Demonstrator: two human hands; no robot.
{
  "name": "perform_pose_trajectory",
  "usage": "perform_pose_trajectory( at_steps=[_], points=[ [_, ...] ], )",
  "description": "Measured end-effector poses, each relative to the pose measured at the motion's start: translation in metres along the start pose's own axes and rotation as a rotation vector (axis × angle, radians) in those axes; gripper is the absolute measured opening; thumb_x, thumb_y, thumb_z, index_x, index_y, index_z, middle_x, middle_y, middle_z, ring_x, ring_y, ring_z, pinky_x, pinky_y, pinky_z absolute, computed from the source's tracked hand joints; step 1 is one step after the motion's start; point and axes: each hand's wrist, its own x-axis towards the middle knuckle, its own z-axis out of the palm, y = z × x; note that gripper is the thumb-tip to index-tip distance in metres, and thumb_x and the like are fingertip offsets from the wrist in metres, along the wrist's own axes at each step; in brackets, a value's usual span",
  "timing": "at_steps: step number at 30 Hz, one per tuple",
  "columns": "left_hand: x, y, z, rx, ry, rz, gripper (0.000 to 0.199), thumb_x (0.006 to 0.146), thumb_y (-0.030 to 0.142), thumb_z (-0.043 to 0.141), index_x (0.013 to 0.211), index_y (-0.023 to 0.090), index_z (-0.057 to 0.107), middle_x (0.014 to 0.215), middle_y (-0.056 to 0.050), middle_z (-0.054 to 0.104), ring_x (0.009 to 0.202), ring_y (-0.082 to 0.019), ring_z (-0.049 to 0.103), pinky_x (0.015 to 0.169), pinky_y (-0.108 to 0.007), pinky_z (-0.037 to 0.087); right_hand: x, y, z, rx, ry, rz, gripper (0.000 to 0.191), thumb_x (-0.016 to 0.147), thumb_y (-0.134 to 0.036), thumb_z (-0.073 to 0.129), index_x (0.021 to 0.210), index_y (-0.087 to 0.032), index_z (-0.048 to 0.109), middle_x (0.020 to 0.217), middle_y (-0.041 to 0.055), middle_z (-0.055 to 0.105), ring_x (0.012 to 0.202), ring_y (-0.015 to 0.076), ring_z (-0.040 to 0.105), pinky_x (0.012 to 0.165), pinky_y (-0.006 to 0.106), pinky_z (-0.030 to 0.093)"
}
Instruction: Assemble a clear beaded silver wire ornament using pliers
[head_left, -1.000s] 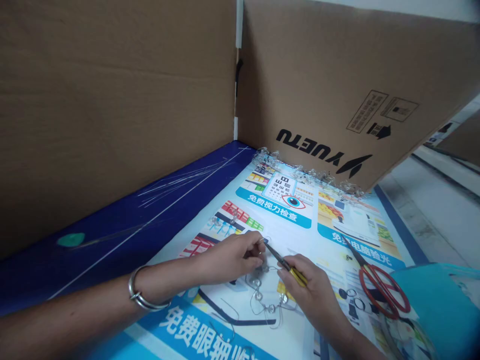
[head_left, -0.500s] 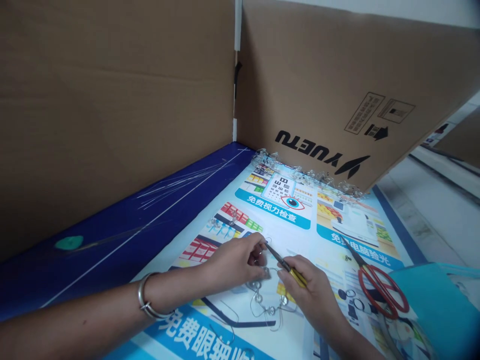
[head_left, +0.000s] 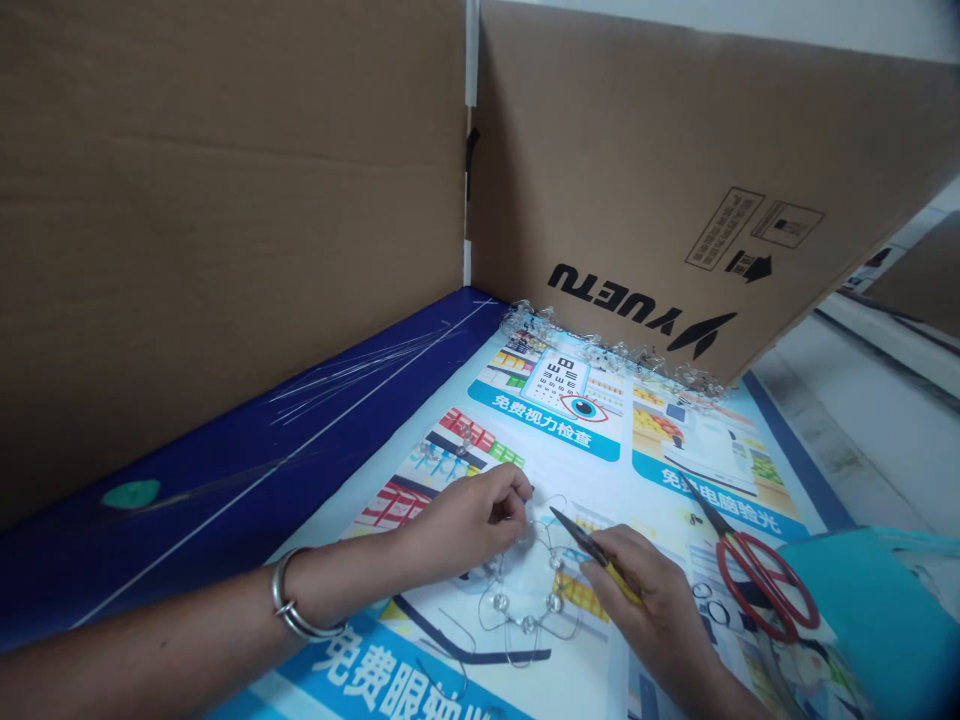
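My left hand (head_left: 491, 515), with a silver bangle (head_left: 283, 600) on its wrist, pinches the upper end of a wire ring of clear beads (head_left: 553, 602). The ring hangs below the fingertips just over the printed sheet, with thin wire loops sticking out around it. In my right hand (head_left: 652, 580) is a pair of slim needle-nose pliers (head_left: 592, 545) with yellow handles. Their dark pointed tip aims up and left, a little apart from my left fingers and the wire. Whether the jaws are closed is too small to see.
Red-handled scissors (head_left: 765, 580) lie at the right beside a turquoise item (head_left: 862, 600). A row of beaded wire pieces (head_left: 615, 352) runs along the foot of the cardboard wall (head_left: 637, 180). Straight wires (head_left: 352, 370) and a green object (head_left: 131, 494) lie on the blue strip at left.
The pliers have drawn away from my left fingertips, down and to the right. The beaded ring has swung slightly, showing more of its upper right side.
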Motion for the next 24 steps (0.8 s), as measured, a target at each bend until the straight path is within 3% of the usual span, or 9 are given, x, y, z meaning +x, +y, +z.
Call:
perform_pose_trajectory(
  at_steps=[8, 16, 24],
  points=[
    [-0.003, 0.005, -0.003, -0.087, -0.042, 0.033, 0.011, 0.08, 0.014, 0.046, 0.089, 0.02, 0.047, 0.074, 0.004, 0.055, 0.063, -0.009, 0.049, 0.056, -0.019, 0.036, -0.017, 0.013, 0.004, -0.319, 0.088, -0.22, 0.02, 0.081, -0.021, 0.056, 0.101, -0.019, 0.055, 0.092, 0.007, 0.061, 0.085, 0.0176, 0.058, 0.075, 0.028, 0.049],
    [-0.002, 0.009, -0.003, -0.152, -0.077, 0.021, 0.005, 0.081, 0.016, 0.044, 0.086, 0.018, 0.047, 0.071, 0.003, 0.05, 0.061, -0.009, 0.044, 0.055, -0.02, 0.034, -0.014, 0.006, 0.001, -0.434, 0.023, -0.204, 0.015, 0.084, -0.022, 0.05, 0.097, -0.02, 0.057, 0.086, 0.0063, 0.061, 0.077, 0.018, 0.057, 0.069, 0.031, 0.049],
    [-0.003, 0.012, -0.007, -0.096, -0.089, 0.001, 0.006, 0.081, 0.019, 0.044, 0.08, 0.017, 0.05, 0.071, 0.002, 0.051, 0.064, -0.011, 0.044, 0.058, -0.021, 0.034, -0.016, 0.008, 0.0, -0.465, 0.046, -0.232, 0.017, 0.084, -0.023, 0.05, 0.099, -0.019, 0.057, 0.087, 0.0071, 0.061, 0.079, 0.0179, 0.058, 0.07, 0.03, 0.049]
  ],
)
